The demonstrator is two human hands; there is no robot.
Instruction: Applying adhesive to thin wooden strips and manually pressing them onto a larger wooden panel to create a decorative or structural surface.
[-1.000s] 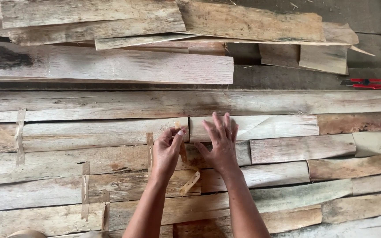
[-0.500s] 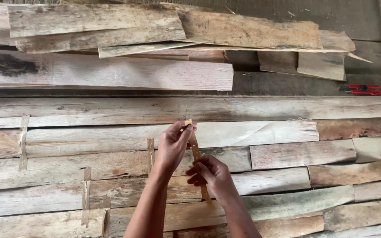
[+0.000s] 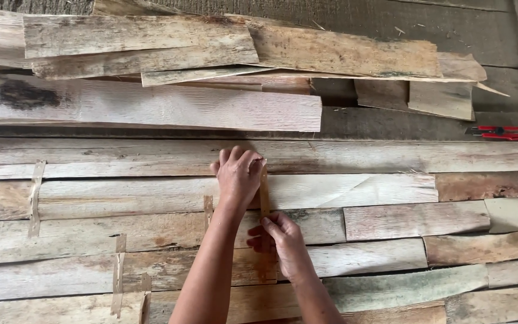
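Standing upright across the horizontal boards, one thin tan wooden strip (image 3: 264, 195) runs lengthwise away from the person, its far end pinched in the closed left hand (image 3: 238, 174) and its near end gripped by the closed right hand (image 3: 281, 240); its middle alone shows. Beneath lie about nine rows of weathered grey-brown bark slats (image 3: 151, 195), crossed by some six similar strips. Beyond, a loose plank pile (image 3: 151, 102) is cut off left, and one pair of red-handled pliers (image 3: 496, 132) lies far right.
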